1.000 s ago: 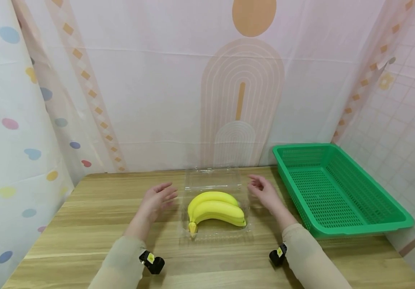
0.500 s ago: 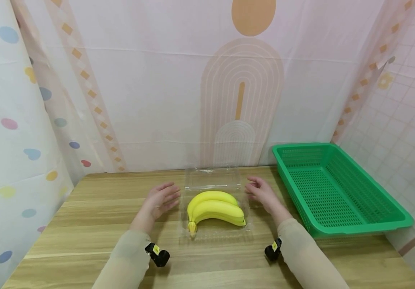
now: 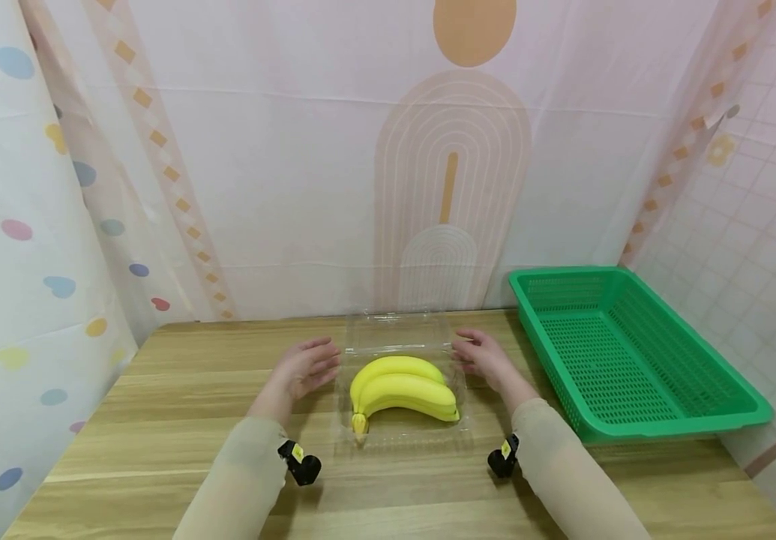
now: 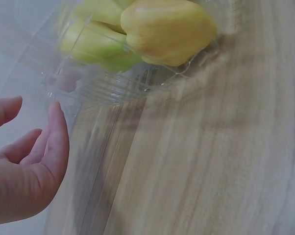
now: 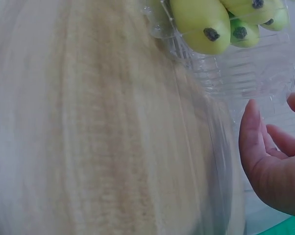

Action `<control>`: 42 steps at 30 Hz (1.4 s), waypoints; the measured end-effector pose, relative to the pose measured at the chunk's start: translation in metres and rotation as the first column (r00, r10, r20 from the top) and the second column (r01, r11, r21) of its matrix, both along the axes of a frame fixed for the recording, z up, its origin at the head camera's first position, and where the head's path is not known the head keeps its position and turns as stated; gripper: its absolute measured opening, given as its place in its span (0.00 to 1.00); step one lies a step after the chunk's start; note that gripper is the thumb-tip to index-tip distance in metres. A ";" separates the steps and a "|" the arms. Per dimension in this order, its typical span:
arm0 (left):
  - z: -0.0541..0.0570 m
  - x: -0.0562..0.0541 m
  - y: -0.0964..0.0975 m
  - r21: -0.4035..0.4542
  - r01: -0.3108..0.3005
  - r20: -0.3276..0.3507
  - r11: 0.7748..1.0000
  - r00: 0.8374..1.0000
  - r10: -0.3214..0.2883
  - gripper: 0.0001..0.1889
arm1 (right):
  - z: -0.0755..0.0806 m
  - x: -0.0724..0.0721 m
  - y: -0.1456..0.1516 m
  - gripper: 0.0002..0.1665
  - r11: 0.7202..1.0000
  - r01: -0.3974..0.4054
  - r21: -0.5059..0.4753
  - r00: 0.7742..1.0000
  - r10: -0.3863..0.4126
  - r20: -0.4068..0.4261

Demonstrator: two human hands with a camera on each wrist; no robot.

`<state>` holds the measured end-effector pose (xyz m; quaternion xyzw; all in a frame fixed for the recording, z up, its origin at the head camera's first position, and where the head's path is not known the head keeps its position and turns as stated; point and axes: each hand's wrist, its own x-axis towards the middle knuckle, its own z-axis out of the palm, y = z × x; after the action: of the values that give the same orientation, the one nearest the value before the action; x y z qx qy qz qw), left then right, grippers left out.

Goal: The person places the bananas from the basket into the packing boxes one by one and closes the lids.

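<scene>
A bunch of yellow bananas [image 3: 404, 391] lies in the base of a clear plastic clamshell box [image 3: 406, 442] at the middle of the table. The box's lid [image 3: 397, 331] is folded back toward the curtain. My left hand [image 3: 308, 367] is beside the box's left side, its fingers loosely bent and holding nothing. On the opposite side, my right hand [image 3: 485, 358] has its fingertips right at the box's edge, also holding nothing. Both wrist views show fingertips close to the ribbed clear wall, with the banana stem in the left wrist view and the dark banana tips [image 5: 212, 34] in the right.
A green plastic basket [image 3: 566, 390] with perforated walls stands on the right of the wooden table [image 3: 178, 420]. Behind the table hangs a patterned curtain [image 3: 293, 187]. Small black cameras [image 3: 303, 463] are strapped to both sleeves.
Both hands have moved inward, the left one rightward and the right one leftward, closing in on the box's sides. The box and bananas stay where they were.
</scene>
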<state>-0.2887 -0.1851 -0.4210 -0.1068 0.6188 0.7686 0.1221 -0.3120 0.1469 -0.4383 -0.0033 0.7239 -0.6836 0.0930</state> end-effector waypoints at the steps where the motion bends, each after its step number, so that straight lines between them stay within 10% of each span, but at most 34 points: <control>1: 0.000 -0.001 0.000 -0.003 -0.001 0.001 1.000 1.000 0.001 0.30 | 0.000 0.000 0.000 0.30 1.000 -0.002 -0.004 1.000 0.002 0.002; 42: -0.003 -0.013 0.016 -0.111 -0.001 -0.021 0.994 1.000 -0.002 0.26 | 0.003 -0.009 -0.007 0.28 0.999 0.038 -0.005 0.999 -0.037 0.038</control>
<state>-0.3013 -0.1689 -0.4242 -0.1052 0.6617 0.7342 0.1097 -0.3205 0.1403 -0.4358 0.0228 0.7199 -0.6873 0.0939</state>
